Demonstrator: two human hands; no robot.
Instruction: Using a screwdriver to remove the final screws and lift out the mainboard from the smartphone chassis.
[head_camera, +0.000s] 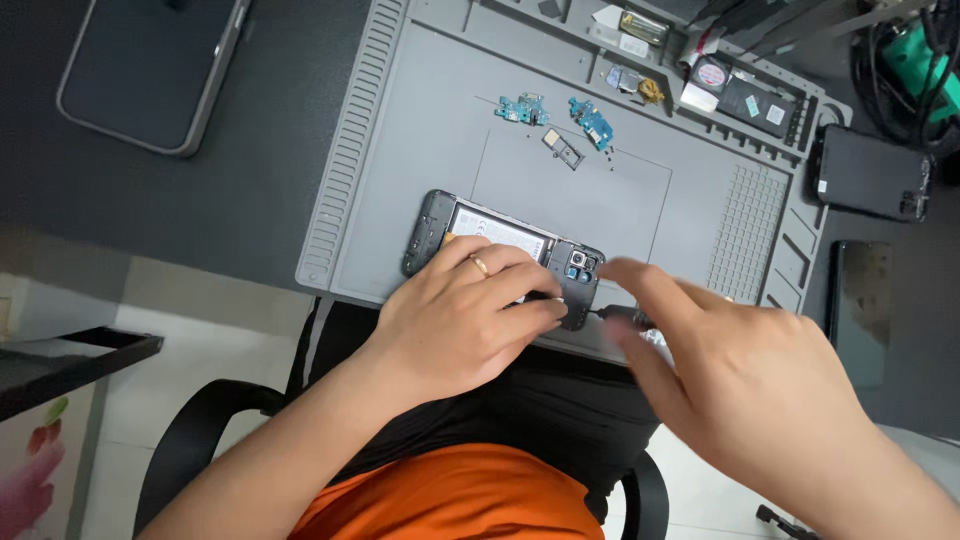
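An opened phone (505, 255) lies at the near edge of the grey repair mat (420, 140). The left hand (465, 315) presses flat on it, fingers spread; the blurred right hand (730, 375) pinches a dark tool (622, 316) beside the phone's camera end

Matt rubber, glossy glass, bare electronics

I see a matt grey rubbery mat (420, 130) with ribbed edges, an opened phone (500, 240) in black plastic with a papery white battery label, glossy blue-green boards (522, 109), and a smooth metal ring (480, 265).
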